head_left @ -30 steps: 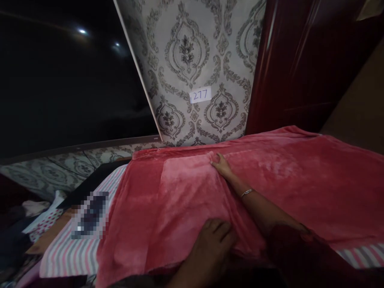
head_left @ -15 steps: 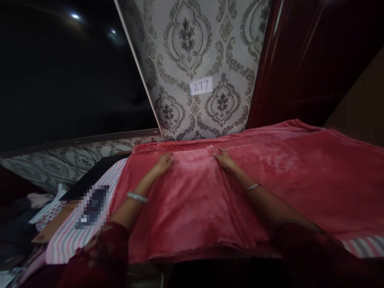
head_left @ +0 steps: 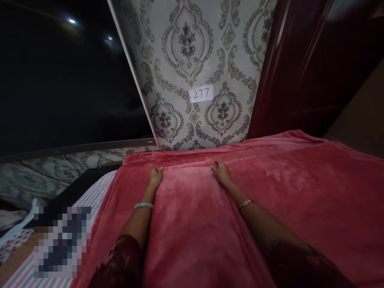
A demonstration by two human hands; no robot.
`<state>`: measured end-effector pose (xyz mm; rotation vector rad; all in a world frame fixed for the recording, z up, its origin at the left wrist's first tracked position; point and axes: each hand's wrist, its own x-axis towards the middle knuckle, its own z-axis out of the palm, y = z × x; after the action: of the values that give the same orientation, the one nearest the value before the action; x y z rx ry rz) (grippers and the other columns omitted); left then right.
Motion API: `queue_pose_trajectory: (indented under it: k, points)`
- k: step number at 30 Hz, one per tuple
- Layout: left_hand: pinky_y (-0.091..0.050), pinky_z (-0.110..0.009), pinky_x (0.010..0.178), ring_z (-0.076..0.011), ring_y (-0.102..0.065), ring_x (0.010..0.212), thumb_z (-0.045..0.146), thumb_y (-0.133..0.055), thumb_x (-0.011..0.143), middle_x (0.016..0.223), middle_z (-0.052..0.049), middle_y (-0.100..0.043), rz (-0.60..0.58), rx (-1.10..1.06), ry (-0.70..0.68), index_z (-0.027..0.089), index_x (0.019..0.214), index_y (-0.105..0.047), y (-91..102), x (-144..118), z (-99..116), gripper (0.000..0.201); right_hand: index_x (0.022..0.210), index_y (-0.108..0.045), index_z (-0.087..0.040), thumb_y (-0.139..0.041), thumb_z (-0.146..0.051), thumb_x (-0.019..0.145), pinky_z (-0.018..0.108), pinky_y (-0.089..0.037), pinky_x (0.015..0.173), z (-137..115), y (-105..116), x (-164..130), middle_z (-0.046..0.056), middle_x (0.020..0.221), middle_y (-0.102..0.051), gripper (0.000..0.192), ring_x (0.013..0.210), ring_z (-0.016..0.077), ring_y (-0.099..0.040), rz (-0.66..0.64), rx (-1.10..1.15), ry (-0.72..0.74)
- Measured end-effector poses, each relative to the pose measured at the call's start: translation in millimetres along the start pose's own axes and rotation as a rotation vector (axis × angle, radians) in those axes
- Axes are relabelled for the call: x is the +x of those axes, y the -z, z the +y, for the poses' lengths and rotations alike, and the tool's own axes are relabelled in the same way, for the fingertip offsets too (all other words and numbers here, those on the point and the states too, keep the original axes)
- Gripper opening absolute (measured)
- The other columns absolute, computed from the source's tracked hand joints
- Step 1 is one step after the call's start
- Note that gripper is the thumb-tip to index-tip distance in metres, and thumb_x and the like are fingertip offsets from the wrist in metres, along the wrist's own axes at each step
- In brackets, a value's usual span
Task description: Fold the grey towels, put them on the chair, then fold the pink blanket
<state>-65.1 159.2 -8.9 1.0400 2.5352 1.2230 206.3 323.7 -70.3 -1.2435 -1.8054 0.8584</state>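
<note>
A pink-red plush blanket [head_left: 306, 200] is spread over a flat surface, with a folded layer lying on top of its left part. My left hand [head_left: 156, 176] grips the far left corner of that folded layer, fingers closed on the cloth. At the layer's far right corner, my right hand [head_left: 221, 173] pinches the blanket between thumb and fingers. The far edge of the layer runs fairly straight from hand to hand, a little short of the blanket's back edge. The fingertips are partly hidden.
A striped cloth [head_left: 99, 192] shows beneath the blanket on the left, with a blurred-out dark item on it. Behind stand a large black screen [head_left: 69, 88], a patterned wall with a paper marked 277 [head_left: 201, 93], and a dark red glossy panel [head_left: 294, 72].
The camera view has tilted up and come closer, so everything sits lower. My left hand is a little farther left, and the edge between my hands looks wider and straighter. Both hands keep hold.
</note>
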Motion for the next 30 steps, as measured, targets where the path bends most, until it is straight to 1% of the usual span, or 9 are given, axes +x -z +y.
queue_pose_trajectory:
  k: [3,6,10,13,16,18,22,26,30]
  points:
    - [-0.039,-0.027,0.062,-0.0176,-0.052,0.065,0.039,-0.057,0.081,0.056,0.002,-0.047,0.026,-0.073,-0.005,0.024,0.058,-0.042,-4.4,-1,-14,0.032,0.108,-0.072,-0.021,-0.064,-0.027,0.082,0.035,-0.053,0.088,4,-2,-4,0.010,0.104,-0.075,0.028,0.099,0.0254,-0.069,0.026,-0.012,-0.009]
    - [-0.038,-0.025,0.058,-0.0146,-0.048,0.061,0.046,-0.059,0.079,0.054,0.004,-0.045,0.008,-0.151,-0.001,0.023,0.058,-0.044,-8.5,0,-20,0.035,0.108,-0.072,-0.021,-0.063,-0.026,0.082,0.034,-0.053,0.090,4,0,-2,0.008,0.107,-0.075,0.028,0.101,0.0241,-0.069,0.021,-0.005,0.000]
    - [-0.038,-0.025,0.055,-0.0143,-0.048,0.059,0.052,-0.056,0.080,0.057,0.003,-0.051,-0.046,-0.225,0.021,0.020,0.062,-0.054,-12.2,6,-21,0.038,0.108,-0.073,-0.018,-0.056,-0.033,0.090,0.034,-0.052,0.091,1,5,3,0.010,0.109,-0.075,0.029,0.102,0.0239,-0.069,0.005,0.002,-0.013]
    - [-0.038,-0.025,0.057,-0.0144,-0.048,0.060,0.045,-0.061,0.077,0.058,0.002,-0.053,-0.083,-0.236,0.018,0.019,0.061,-0.056,-14.9,9,-18,0.032,0.120,-0.069,-0.017,-0.060,-0.033,0.087,0.036,-0.052,0.090,0,6,4,0.011,0.108,-0.074,0.038,0.099,0.0248,-0.068,0.000,-0.005,-0.021]
    - [-0.037,-0.025,0.061,-0.0137,-0.046,0.061,0.030,-0.061,0.075,0.055,0.004,-0.047,-0.038,-0.227,0.009,0.020,0.055,-0.050,-18.1,9,-14,0.025,0.130,-0.064,-0.018,-0.064,-0.028,0.081,0.038,-0.053,0.087,0,7,0,0.008,0.098,-0.074,0.051,0.091,0.0253,-0.068,-0.001,-0.013,-0.017]
    - [-0.036,-0.025,0.062,-0.0140,-0.045,0.063,0.025,-0.059,0.075,0.055,0.004,-0.045,0.000,-0.225,0.015,0.021,0.055,-0.047,-19.6,7,-11,0.024,0.130,-0.064,-0.017,-0.063,-0.026,0.080,0.039,-0.053,0.087,-1,7,-3,0.008,0.097,-0.074,0.051,0.090,0.0255,-0.068,0.005,0.002,-0.016]
    - [-0.034,-0.024,0.061,-0.0134,-0.043,0.063,0.024,-0.060,0.077,0.054,0.005,-0.044,-0.001,-0.253,0.044,0.020,0.058,-0.050,-18.2,2,-9,0.022,0.125,-0.065,-0.016,-0.063,-0.026,0.081,0.039,-0.050,0.095,-5,11,-4,0.012,0.113,-0.072,0.044,0.102,0.0250,-0.065,-0.005,0.035,-0.030]
    - [-0.035,-0.023,0.056,-0.0122,-0.043,0.060,0.033,-0.066,0.077,0.057,0.005,-0.046,-0.065,-0.342,0.104,0.018,0.066,-0.056,-11.8,-3,-8,0.022,0.128,-0.062,-0.016,-0.061,-0.028,0.086,0.037,-0.050,0.095,-10,23,-10,0.011,0.118,-0.071,0.044,0.105,0.0227,-0.065,-0.069,0.073,-0.074]
    - [-0.034,-0.021,0.047,-0.0104,-0.043,0.050,0.038,-0.073,0.073,0.057,0.006,-0.049,-0.123,-0.487,0.197,0.019,0.073,-0.056,1.6,-11,-8,0.025,0.135,-0.057,-0.018,-0.061,-0.035,0.088,0.035,-0.053,0.089,-12,52,-42,0.009,0.116,-0.070,0.051,0.099,0.0212,-0.066,-0.140,0.115,-0.094]
